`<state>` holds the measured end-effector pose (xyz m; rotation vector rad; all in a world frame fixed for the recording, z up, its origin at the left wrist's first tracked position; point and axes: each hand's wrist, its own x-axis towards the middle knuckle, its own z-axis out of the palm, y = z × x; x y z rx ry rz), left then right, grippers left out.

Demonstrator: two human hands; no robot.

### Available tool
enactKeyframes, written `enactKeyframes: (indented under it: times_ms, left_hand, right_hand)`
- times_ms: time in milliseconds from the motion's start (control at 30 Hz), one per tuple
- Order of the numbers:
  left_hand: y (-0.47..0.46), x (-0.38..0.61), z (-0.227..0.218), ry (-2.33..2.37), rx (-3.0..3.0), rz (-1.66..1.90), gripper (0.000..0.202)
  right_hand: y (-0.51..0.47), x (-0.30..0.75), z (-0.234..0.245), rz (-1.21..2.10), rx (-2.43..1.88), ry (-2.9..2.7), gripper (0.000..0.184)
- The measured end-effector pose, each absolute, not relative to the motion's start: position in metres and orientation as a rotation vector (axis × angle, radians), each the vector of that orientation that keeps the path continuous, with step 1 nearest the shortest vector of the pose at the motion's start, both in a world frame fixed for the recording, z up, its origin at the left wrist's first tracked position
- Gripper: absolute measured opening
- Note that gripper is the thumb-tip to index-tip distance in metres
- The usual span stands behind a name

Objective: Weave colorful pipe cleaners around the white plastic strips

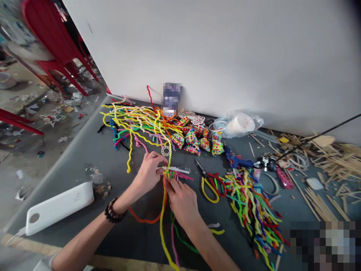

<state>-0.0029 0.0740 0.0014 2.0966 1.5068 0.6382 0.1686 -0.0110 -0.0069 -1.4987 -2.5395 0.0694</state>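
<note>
My left hand [148,174] and my right hand [182,199] meet over the dark table [84,158], both pinching a small woven bundle of coloured pipe cleaners [172,174]. Loose yellow, orange, green and pink ends trail from it toward me, under my right wrist. A long yellow strand runs up from the bundle into a big tangle of pipe cleaners [135,118] at the back left. My left wrist wears a dark bead bracelet.
Several finished woven pieces [194,139] lie behind the hands. Yellow-and-red scissors [210,184], a blue glue gun [237,160] and another pile of pipe cleaners [251,203] sit right. White power bank [58,207] left. Wooden sticks [324,180] far right. Red chairs [56,45] beyond the table.
</note>
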Motion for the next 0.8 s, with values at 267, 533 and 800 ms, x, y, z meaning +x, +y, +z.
enactKeyframes:
  times_ms: [267,533,800]
  left_hand:
    - [0.016,-0.012,-0.002,1.308,2.219,0.738,0.031]
    - [0.001,-0.019,-0.014,1.168,2.668,0.716,0.019]
    - [0.006,-0.014,-0.022,1.308,2.33,0.844,0.024]
  right_hand:
    - [-0.013,0.171,-0.01,0.106,-1.502,-2.491,0.027]
    - [-0.013,0.172,-0.01,-0.017,-1.492,-2.504,0.03]
    - [-0.019,0.164,-0.004,-0.191,-1.43,-2.533,0.03]
